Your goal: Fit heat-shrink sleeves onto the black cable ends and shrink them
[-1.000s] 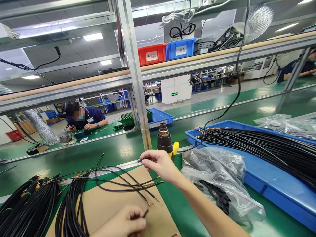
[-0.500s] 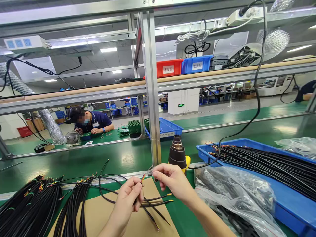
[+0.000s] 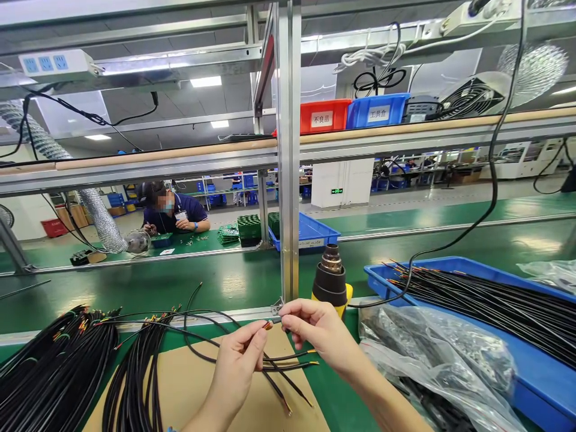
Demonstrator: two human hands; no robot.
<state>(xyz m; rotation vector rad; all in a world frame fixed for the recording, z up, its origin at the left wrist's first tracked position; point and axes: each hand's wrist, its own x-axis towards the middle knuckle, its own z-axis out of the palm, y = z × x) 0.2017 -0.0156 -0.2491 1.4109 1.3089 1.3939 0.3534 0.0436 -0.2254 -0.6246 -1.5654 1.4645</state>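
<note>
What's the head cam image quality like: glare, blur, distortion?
Head view: overhead lights leave pale glare patches on the glossy green bench top; wide-angle distortion stretches the frame edges and slants the long shelf rails, while the silver aluminium upright post stays nearly straight; the left hand, right hand and thin black wire show no heavy motion blur.

- 2 hands (image 3: 236, 372) (image 3: 321, 330)
- 3 loose black wires (image 3: 193, 354) or more, too mixed to count
- 2 bunches of black wires (image 3: 58, 360) (image 3: 135, 375), low on the left
- 1 red box (image 3: 324, 117) and 1 blue box (image 3: 378, 111), up high
- 2 blue trays (image 3: 450, 265) (image 3: 306, 233)
- 2 clear plastic bags (image 3: 432, 354) (image 3: 546, 275), on the right
- 2 white power strips (image 3: 57, 63) (image 3: 477, 18), up high
- 1 heat gun (image 3: 330, 282)
- 1 person (image 3: 173, 213), far off at the upper left
</note>
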